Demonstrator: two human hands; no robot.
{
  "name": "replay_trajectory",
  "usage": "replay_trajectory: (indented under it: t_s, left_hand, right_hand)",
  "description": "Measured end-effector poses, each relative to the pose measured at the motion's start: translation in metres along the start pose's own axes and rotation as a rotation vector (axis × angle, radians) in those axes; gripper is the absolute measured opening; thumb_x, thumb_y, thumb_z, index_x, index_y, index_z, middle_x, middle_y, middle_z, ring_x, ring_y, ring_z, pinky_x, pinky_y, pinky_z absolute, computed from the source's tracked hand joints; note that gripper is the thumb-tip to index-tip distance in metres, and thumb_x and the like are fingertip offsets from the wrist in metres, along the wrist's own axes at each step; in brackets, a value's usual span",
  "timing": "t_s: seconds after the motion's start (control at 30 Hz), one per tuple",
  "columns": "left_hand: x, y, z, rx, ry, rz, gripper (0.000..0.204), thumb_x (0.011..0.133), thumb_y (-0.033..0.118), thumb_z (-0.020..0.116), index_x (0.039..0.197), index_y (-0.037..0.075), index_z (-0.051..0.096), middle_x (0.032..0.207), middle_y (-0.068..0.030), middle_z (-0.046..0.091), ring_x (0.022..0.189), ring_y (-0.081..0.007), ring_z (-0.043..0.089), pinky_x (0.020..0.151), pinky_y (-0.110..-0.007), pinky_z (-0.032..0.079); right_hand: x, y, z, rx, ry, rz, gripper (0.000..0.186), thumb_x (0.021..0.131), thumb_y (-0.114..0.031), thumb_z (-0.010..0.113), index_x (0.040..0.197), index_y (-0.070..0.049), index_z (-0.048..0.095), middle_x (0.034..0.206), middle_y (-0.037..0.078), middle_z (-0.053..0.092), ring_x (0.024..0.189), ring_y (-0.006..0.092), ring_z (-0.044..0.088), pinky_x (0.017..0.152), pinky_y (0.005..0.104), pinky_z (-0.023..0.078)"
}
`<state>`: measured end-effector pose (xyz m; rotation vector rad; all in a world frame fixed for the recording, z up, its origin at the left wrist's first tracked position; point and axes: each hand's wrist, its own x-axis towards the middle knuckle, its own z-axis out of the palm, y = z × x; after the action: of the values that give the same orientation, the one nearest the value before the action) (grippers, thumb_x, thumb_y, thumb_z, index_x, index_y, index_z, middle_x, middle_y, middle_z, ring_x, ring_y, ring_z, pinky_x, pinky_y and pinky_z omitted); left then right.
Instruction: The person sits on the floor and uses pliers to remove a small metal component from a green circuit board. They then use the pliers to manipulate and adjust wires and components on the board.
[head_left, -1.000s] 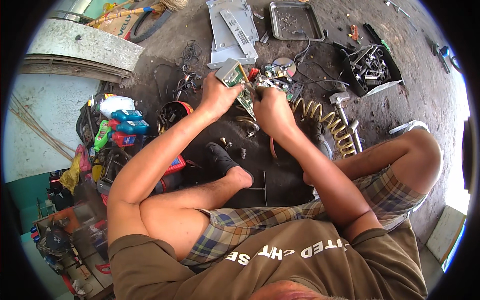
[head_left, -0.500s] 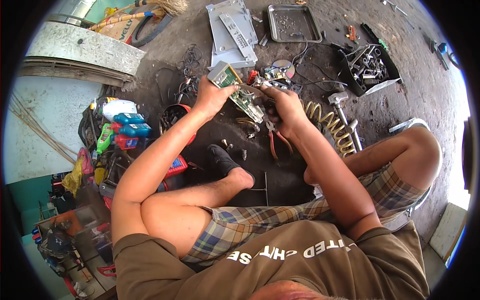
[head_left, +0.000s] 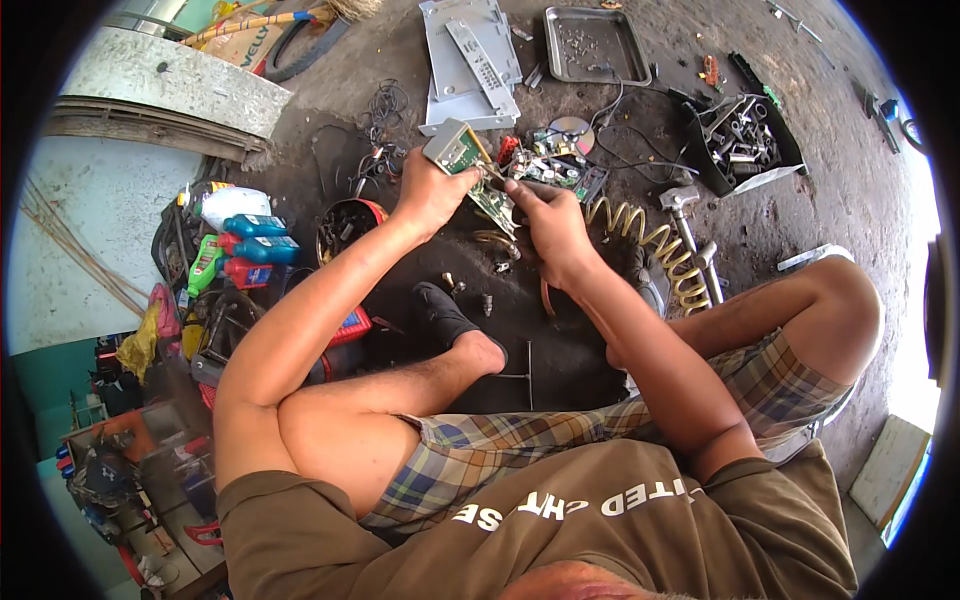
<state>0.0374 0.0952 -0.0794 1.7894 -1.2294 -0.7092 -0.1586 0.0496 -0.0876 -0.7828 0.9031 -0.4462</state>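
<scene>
My left hand (head_left: 432,192) grips a green circuit board (head_left: 463,158) near its metal-cased end, holding it tilted above the ground. At the board's lower part is my right hand (head_left: 553,222), with closed fingers and the thumb toward the board. A thin, dark tool seems to run from this hand to the board, but its kind is hard to make out. Below the right hand shows a reddish handle (head_left: 547,298) of pliers, the rest hidden by the hand. Beyond the hands lies a pile of loose electronic parts (head_left: 560,165).
Grey metal panels (head_left: 440,85) and a metal tray (head_left: 598,75) with small bits lie farther out. On the right are a black bin of wrenches and sockets (head_left: 742,150), a hammer (head_left: 680,200) and a coiled hose (head_left: 650,235). Bottles (head_left: 258,248) stand left; a T-shaped wrench (head_left: 530,375) lies near.
My right hand has turned and shifted slightly left and down, now covering most of the pliers. The circuit board stays in my left hand, nearly in place.
</scene>
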Motion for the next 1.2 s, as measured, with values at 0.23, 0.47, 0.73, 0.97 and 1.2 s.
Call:
replay_trajectory:
  t_s: [0.23,0.47,0.73,0.97,1.2]
  left_hand:
    - [0.012,-0.003,-0.008,-0.016,-0.086,0.054,0.025,0.089,-0.004,0.073,0.113,-0.001,0.075,0.106,-0.0070,0.079,0.097,-0.0132,0.074,0.089,-0.031,0.059]
    - [0.007,0.003,-0.009,-0.144,-0.067,-0.010,0.026,0.089,-0.004,0.073,0.115,-0.001,0.075,0.108,-0.0084,0.079,0.098,-0.0142,0.074,0.090,-0.031,0.059]
    - [0.013,0.001,-0.005,0.017,-0.066,0.030,0.027,0.088,-0.003,0.075,0.115,0.001,0.075,0.107,-0.0071,0.079,0.097,-0.0135,0.074,0.089,-0.031,0.058]
    - [0.025,-0.004,-0.013,-0.033,-0.081,0.057,0.029,0.086,-0.001,0.076,0.115,0.000,0.075,0.108,-0.0077,0.079,0.097,-0.0150,0.074,0.089,-0.032,0.059]
    - [0.009,0.005,-0.009,-0.073,-0.048,0.007,0.027,0.087,-0.001,0.075,0.114,-0.001,0.075,0.108,-0.0086,0.080,0.098,-0.0145,0.075,0.089,-0.032,0.059]
  right_hand:
    - [0.000,0.004,-0.004,-1.055,0.185,-0.839,0.033,0.100,-0.024,0.070,0.126,-0.004,0.075,0.094,0.022,0.076,0.087,0.0373,0.075,0.076,0.0460,0.058]
    - [0.010,-0.009,-0.008,0.357,-0.072,0.293,0.022,0.099,-0.025,0.073,0.106,-0.005,0.068,0.087,0.005,0.063,0.061,0.0142,0.052,0.047,0.0274,0.039]
    - [0.031,0.015,-0.019,-0.433,0.019,-0.585,0.015,0.100,-0.017,0.070,0.099,-0.004,0.063,0.079,0.013,0.065,0.056,0.0312,0.058,0.050,0.0418,0.045]
    - [0.011,0.000,0.000,-0.977,0.126,-0.776,0.030,0.097,-0.018,0.071,0.120,0.000,0.066,0.098,0.025,0.074,0.088,0.0438,0.073,0.078,0.0504,0.058]
    - [0.000,-0.017,0.006,0.391,-0.094,0.185,0.045,0.105,-0.041,0.063,0.126,-0.001,0.063,0.096,0.012,0.073,0.066,0.0167,0.064,0.051,0.0300,0.048]
